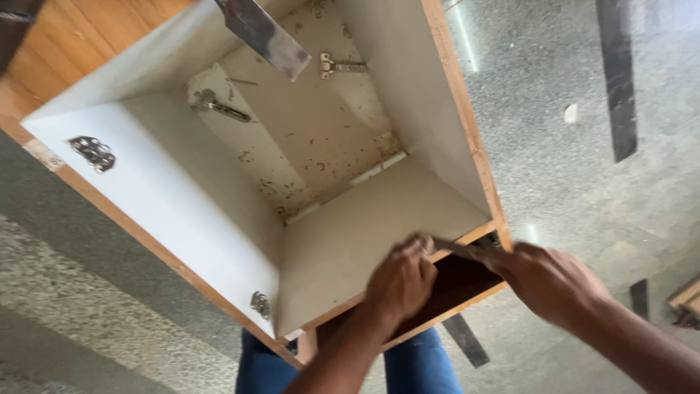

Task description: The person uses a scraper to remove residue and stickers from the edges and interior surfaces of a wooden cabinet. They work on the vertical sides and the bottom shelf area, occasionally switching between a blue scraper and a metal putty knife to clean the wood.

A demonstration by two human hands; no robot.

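A white-lined cabinet (240,190) with brown wood edges stands open toward the camera on a speckled grey stone floor (87,314), and it serves as the landmark for everything else. On the cabinet's left panel a metal hinge plate (92,152) sits near the upper outer edge, and a second plate (259,304) sits at that panel's lower corner. Deeper inside, a hinge (219,108) lies on the left of the back panel and another hinge (337,66) is fixed near the top of it; that panel is spotted with dark specks. A shiny flat metal strip (266,33) juts over the cabinet's upper opening. Below the cabinet, blue-trousered legs (415,368) show between it and the bottom of the view. The left hand (399,281) rests curled on the cabinet's near front edge, fingers closed over the rim of the panel. Just right of it, the right hand (543,281) is closed around a thin rod-like tool (452,246) whose tip lies on that same front edge, between the two hands; blur keeps the tool's kind from being told. Right of the cabinet the floor is polished and glossy, with pale glare streaks, a dark strip (618,80) lying well apart, a pale scrap (571,112) near it, and another dark strip (467,339) just under the cabinet's corner. A wooden piece (685,295) shows at the far right.
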